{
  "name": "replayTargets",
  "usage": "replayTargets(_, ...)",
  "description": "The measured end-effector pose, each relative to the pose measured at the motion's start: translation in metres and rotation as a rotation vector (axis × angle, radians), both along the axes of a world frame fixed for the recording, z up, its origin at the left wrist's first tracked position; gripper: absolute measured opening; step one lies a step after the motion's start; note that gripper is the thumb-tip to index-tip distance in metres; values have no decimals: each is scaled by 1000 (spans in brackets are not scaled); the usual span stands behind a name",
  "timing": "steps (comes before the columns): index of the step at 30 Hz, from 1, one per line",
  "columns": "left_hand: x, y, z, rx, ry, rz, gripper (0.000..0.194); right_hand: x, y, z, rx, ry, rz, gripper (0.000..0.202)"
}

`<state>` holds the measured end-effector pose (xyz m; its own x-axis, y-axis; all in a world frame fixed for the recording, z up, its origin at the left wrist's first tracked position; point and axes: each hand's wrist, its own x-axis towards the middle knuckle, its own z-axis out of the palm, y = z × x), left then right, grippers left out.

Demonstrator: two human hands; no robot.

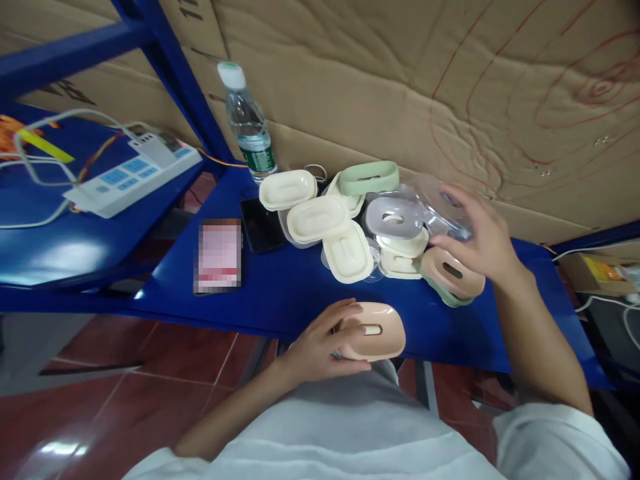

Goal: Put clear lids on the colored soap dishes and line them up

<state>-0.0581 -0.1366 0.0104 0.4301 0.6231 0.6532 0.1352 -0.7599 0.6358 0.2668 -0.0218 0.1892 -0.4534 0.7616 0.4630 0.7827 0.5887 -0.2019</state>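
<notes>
My left hand (pixel 330 343) is closed around a peach-coloured oval soap dish (pixel 393 337) with a slot in its middle, just off the table's front edge. My right hand (pixel 483 230) pinches a clear plastic piece (pixel 443 210) between thumb and fingers at the back right of the pile. Below that hand lies another peach dish (pixel 467 279) stacked on a green one (pixel 447 297). A grey slotted dish (pixel 394 219) sits left of the clear piece. Several cream dishes (pixel 349 252) and a green tray (pixel 370 179) make up the rest of the pile.
On the blue table (pixel 280 293), a water bottle (pixel 253 133) stands behind a black phone (pixel 263 227) and a blurred-out screen (pixel 219 253). A white power strip (pixel 135 180) lies on the left bench. Cardboard (pixel 375 80) walls the back; a blue frame post (pixel 180 80) rises at left.
</notes>
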Motion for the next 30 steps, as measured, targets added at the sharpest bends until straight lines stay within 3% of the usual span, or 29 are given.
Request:
replayTargets(6,0,-1,-1,3,19,4,54,-33,86,6,-51,-166,31,78)
replayTargets(11,1,-2,-1,15,56,18,59,-53,126,8,-105,-312,7,77)
replayTargets(18,2,-2,-3,48,77,32,63,-98,146,9,-149,-481,133,76)
replayTargets(23,0,-3,-3,23,113,21,62,-133,150,8,-188,-578,139,68)
replayTargets(30,-1,-2,1,-10,176,-2,62,-157,158,7,-242,-609,177,69)
